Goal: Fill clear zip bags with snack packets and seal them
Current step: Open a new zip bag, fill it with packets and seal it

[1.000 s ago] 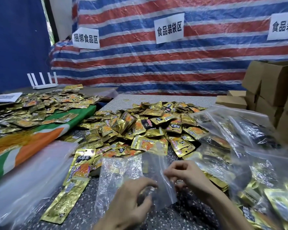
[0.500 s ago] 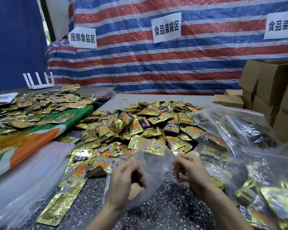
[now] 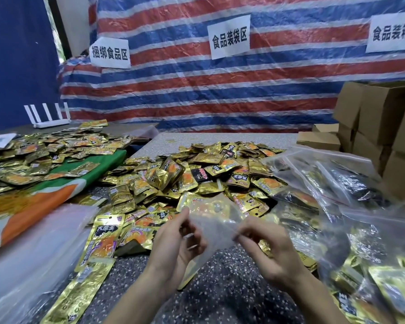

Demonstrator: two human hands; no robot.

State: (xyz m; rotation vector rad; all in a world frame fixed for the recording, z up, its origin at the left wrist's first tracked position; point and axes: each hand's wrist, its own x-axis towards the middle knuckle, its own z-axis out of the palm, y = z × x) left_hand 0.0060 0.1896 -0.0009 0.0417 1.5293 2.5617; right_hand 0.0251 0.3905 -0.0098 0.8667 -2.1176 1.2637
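Observation:
An empty clear zip bag (image 3: 214, 226) is held up between both hands above the speckled table (image 3: 225, 288). My left hand (image 3: 173, 246) pinches its left upper edge and my right hand (image 3: 267, 251) pinches the right edge; the two hands draw the top apart. Behind the bag lies a big heap of gold snack packets (image 3: 197, 174). Long gold packets (image 3: 103, 239) lie flat to the left of my left hand.
Filled clear bags (image 3: 337, 183) pile up on the right. Cardboard boxes (image 3: 379, 120) stand behind them. More gold packets (image 3: 33, 157) cover a green and orange sheet at left. A stack of clear plastic (image 3: 28, 253) lies at the near left. A striped tarp hangs at the back.
Both hands lifted the clear bag off the table and moved apart at its top edge. The bag now hangs upright between them instead of lying flat.

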